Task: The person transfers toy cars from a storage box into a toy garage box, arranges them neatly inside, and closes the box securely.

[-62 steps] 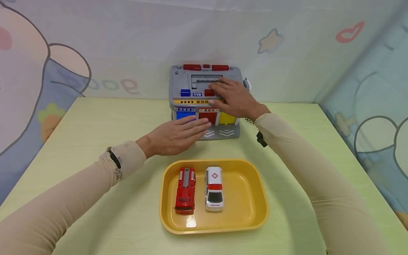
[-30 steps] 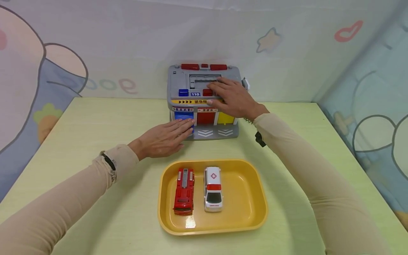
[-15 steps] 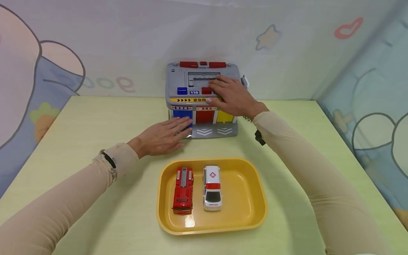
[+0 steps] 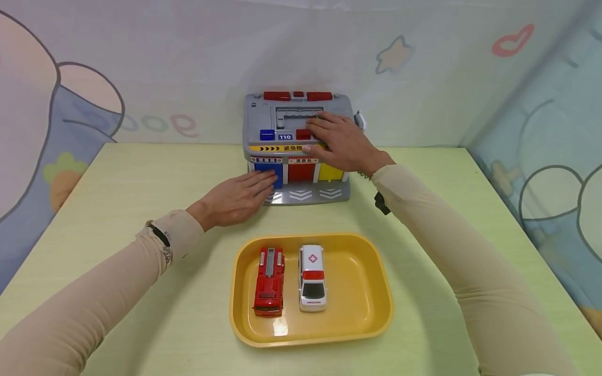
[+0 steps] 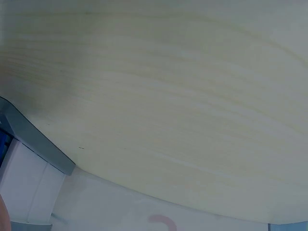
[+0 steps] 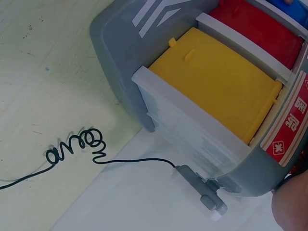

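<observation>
A grey toy rescue station (image 4: 263,117) stands at the back middle, with a blue door (image 4: 269,166), a red door (image 4: 301,173) and a yellow door (image 4: 330,173) along its front. My left hand (image 4: 237,198) lies flat against the blue door, fingers straight and together, covering its lower left part. On the roof rests my right hand (image 4: 343,141), fingers loosely spread beside the folded carry handle (image 4: 296,111) and over the red roof button (image 4: 303,134). In the right wrist view all of the yellow door (image 6: 216,82) shows lowered; the left wrist view catches mostly bare tabletop.
Nearer me sits a yellow tray (image 4: 355,292) holding a red toy fire truck (image 4: 269,284) and a white toy ambulance (image 4: 312,287). A grey handpiece (image 6: 199,190) hangs at the station's right side on a coiled black cord (image 6: 89,137). A patterned cloth wall (image 4: 188,62) rises behind.
My left hand has slid left from before the red door to the blue one. The blue door, tilted inward a second ago, now hangs flat. My right hand keeps its place on the roof.
</observation>
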Tool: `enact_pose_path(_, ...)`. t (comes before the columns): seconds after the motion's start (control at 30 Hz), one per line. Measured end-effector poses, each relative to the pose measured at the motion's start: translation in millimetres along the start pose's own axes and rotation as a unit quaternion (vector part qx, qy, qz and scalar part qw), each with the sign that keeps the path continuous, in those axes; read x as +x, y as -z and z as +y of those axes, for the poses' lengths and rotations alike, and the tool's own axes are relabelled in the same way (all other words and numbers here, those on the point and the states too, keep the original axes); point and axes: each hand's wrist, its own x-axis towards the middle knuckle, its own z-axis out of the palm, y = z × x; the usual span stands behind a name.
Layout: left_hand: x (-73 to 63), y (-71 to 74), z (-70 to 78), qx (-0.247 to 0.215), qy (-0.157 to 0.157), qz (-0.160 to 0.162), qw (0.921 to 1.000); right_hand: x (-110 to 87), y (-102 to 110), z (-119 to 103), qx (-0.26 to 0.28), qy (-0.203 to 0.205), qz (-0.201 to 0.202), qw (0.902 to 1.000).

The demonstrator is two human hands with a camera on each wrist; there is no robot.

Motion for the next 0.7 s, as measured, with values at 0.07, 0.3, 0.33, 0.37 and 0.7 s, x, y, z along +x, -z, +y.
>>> enact_pose_path(0.07, -0.8, 0.0, -1.0, 0.006, 0.001, -0.005, 1.0, 0.2, 0.3, -0.1, -0.001, 0.001, -0.002, 1.0)
enact_pose_path(0.3, -1.9, -3.5, -3.0, 0.024, -0.004, 0.002, 0.9997, -1.4, 2.4, 0.2, -0.002, 0.002, -0.015, 0.9999)
enact_pose_path(0.33, -2.0, -4.0, -3.0, 0.025, -0.004, 0.002, 0.9997, -1.8, 2.4, 0.3, 0.0, 0.002, -0.017, 0.9999)
enact_pose_path(0.37, -2.1, -4.4, -2.9, 0.025, -0.005, 0.001, 0.9997, -2.2, 2.4, 0.3, 0.002, 0.002, -0.019, 0.9998)
enact_pose_path(0.7, -1.0, -5.5, -1.9, 0.046, 0.006, -0.004, 0.9989, -3.0, 1.8, 2.1, 0.001, 0.0, -0.022, 0.9998)
